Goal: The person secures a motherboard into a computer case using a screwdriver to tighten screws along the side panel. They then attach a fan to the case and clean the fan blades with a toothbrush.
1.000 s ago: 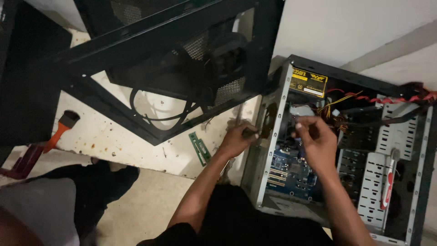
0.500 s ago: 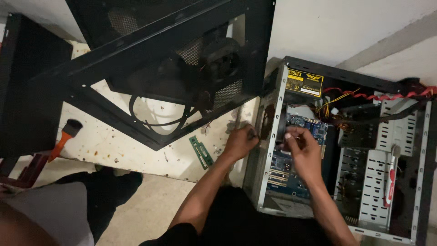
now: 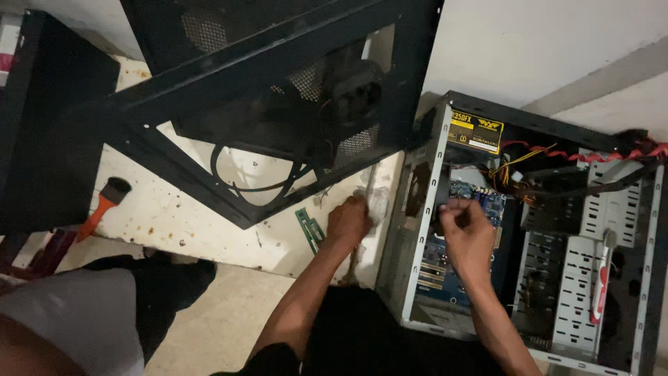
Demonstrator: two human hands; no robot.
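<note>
Two hands: left hand (image 3: pixel 348 221) outside open computer case (image 3: pixel 417 264), right hand (image 3: pixel 467 233) curled inside

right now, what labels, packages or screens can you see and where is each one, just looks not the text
Rectangular yellow and black label: on the power supply box in the top left corner of the open grey metal computer case, above the right hand.
Red and white edge of something flat: at the far left top of the picture, mostly cut off; cannot tell whether it is a package.
No screens in view.
</note>
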